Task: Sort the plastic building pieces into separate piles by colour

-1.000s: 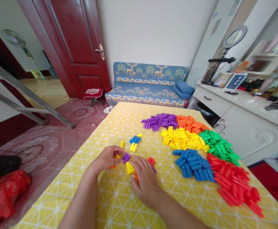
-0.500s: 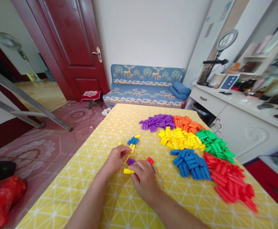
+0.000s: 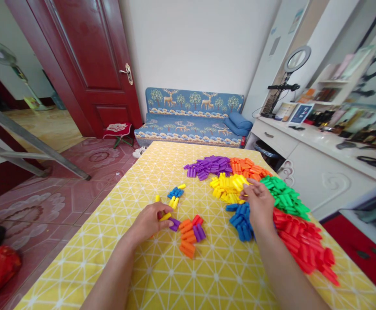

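My left hand [image 3: 149, 220] rests on the yellow tablecloth [image 3: 162, 275] with its fingers closed on a yellow peg, right beside a purple peg [image 3: 175, 223]. A small cluster of orange, red and purple pegs [image 3: 190, 235] lies just to its right. My right hand [image 3: 259, 204] is stretched out over the sorted piles, fingertips pinching at the edge of the yellow pile [image 3: 228, 187], above the blue pile [image 3: 240, 217]. A little group of blue and yellow pegs [image 3: 175, 194] sits beyond my left hand.
Purple pile [image 3: 207, 165], orange pile [image 3: 248, 168], green pile [image 3: 284, 196] and red pile [image 3: 304, 241] fan across the table's right half. A white cabinet [image 3: 317, 172] stands to the right, a blue sofa [image 3: 191, 116] beyond the table, a red door [image 3: 87, 64] to the left.
My right hand left the small cluster by my left hand and reached right to the yellow pile. The orange, red and purple pegs it covered now show. The left hand stayed put.
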`<state>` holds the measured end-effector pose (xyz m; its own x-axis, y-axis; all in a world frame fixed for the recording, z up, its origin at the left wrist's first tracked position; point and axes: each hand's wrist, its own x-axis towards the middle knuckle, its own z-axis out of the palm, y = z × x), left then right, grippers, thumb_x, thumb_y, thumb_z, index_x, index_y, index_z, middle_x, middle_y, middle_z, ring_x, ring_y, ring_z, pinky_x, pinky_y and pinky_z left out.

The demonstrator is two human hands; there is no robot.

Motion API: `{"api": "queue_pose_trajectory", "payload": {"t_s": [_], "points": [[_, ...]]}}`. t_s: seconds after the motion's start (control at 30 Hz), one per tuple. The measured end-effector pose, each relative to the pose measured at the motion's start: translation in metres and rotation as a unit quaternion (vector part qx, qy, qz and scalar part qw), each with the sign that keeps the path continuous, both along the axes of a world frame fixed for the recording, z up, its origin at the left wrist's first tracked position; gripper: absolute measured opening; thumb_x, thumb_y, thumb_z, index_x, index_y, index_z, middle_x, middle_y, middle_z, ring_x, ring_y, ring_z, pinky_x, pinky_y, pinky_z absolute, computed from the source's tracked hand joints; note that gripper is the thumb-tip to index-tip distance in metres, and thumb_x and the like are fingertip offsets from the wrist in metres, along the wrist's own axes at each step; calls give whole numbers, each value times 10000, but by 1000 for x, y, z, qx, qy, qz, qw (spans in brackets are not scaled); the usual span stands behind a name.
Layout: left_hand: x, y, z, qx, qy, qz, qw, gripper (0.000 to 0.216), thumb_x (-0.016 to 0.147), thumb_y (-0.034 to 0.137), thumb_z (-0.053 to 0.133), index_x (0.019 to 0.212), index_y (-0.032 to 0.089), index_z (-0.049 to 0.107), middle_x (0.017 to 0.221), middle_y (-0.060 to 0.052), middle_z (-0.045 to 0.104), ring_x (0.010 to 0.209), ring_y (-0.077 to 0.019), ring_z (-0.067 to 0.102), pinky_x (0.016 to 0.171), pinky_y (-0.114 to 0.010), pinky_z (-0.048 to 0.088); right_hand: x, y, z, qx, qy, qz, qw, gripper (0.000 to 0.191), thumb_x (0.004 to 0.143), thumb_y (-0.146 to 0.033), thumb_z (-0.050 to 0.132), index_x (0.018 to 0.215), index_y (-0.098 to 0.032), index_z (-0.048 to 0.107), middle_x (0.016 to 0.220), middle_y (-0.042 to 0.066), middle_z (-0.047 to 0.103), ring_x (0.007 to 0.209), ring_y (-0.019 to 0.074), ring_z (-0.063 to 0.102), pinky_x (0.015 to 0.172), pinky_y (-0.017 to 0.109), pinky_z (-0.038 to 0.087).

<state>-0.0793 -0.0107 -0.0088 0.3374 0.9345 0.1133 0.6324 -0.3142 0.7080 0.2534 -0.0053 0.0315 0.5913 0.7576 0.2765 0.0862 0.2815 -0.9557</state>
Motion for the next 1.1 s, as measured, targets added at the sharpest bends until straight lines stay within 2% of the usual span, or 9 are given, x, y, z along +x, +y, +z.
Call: {"api": "queue_pose_trajectory", "payload": {"t_s": [0.1,0.27,0.43,0.63,0.7,0.77,0.87,0.97,1.1], "points": [[1,1,-1,-4,-4,2,1000,267,700,305,678,943,207,730,758,-31,664,618,-143,539,556,-232,410,45,20,-1,-36,37,-31,998,372,633,-322,732,939,-160,598,636,-36,583,538,127,604,537,285,568],[0,1,-2,-31,-1,8,999,264,729,291,607,943,189,724,690,-16,657,569,-136,526,543,-232,404,88,44,-9,-150,-54,-29,987,224,637,-213,715,816,-142,601,583,-2,597,484,152,611,467,292,568],[1,1,-4,-24,-1,3,1000,244,752,264,581,942,201,722,756,-27,681,604,-146,558,578,-244,429,94,49,-20,-168,-71,-18,983,142,653,-168,666,786,-142,625,630,33,638,534,178,645,520,324,583],[5,1,-1,21,-61,6,998,231,810,246,536,977,200,690,890,-56,685,760,-171,614,689,-273,477,86,36,-18,-160,-165,-62,971,349,643,-232,671,971,-111,671,861,108,667,554,169,610,606,376,560],[9,0,2,37,-91,4,995,208,826,239,528,965,196,678,921,-60,683,799,-169,618,731,-278,485,70,27,-11,-111,-260,-101,954,378,674,-283,652,1017,-127,673,1028,134,636,584,147,591,685,384,543],[14,-1,6,47,-121,5,992,174,819,237,552,934,191,675,933,-60,684,806,-165,620,749,-279,492,42,15,-5,-55,-308,-84,946,349,736,-325,599,1036,-158,663,1114,124,604,640,146,596,709,359,529],[24,-5,10,36,-170,14,985,148,781,232,606,899,175,674,898,-57,680,776,-161,624,722,-272,506,-19,-9,-3,-28,-264,87,960,266,800,-315,547,1019,-197,639,1023,74,631,693,152,611,619,287,512],[34,-10,10,6,-226,1,974,144,753,215,635,882,162,669,877,-53,669,788,-164,641,745,-283,523,-83,-32,-12,-28,-240,252,937,248,785,-214,552,1018,-217,636,1031,52,630,703,132,607,584,249,503],[42,-14,10,-33,-292,-18,956,123,717,166,652,839,156,654,863,-50,660,785,-169,655,749,-295,538,-130,-47,-29,-12,-226,332,916,400,742,-128,585,1124,-244,615,1079,51,613,739,131,611,625,254,525]]}}
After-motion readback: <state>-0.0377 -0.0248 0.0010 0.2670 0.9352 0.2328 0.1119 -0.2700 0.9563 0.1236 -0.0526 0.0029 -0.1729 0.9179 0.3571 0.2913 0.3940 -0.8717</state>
